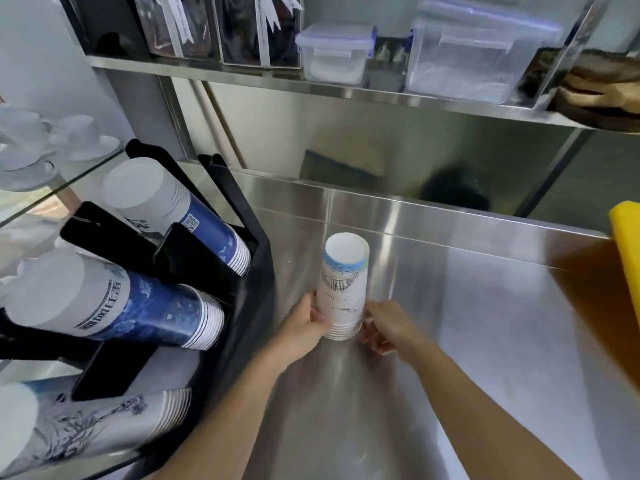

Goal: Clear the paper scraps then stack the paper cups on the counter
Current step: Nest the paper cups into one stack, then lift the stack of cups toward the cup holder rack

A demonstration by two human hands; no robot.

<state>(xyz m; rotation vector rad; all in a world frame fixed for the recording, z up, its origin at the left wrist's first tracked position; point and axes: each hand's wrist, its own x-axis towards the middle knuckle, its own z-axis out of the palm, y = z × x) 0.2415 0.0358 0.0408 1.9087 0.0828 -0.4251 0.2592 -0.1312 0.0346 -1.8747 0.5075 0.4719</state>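
Shiny steel covers the counter (485,323) and the wall behind it, and the light makes pale streaks on the metal. Near the middle of the counter stands a stack of paper cups (344,289), turned upside down, with its rims touching the steel. The left hand (304,327) presses on the left side of the stack, low down, with its fingers curled around the cups. The right hand (384,327) is at the right side, also low down; its fingers are bent at the bottom rims, but how firmly they hold is hard to tell. Both bare arms reach in from the bottom of the view.

Just to the left of the stack is a black cup rack (242,271). Three long rows of blue and white cups (166,313) lie on their sides in it. Further left, white teacups (79,136) sit on a glass shelf.

Above the counter runs a steel shelf (346,88) with clear plastic boxes (334,51) on it. A yellow thing (627,237) pokes in at the right edge.
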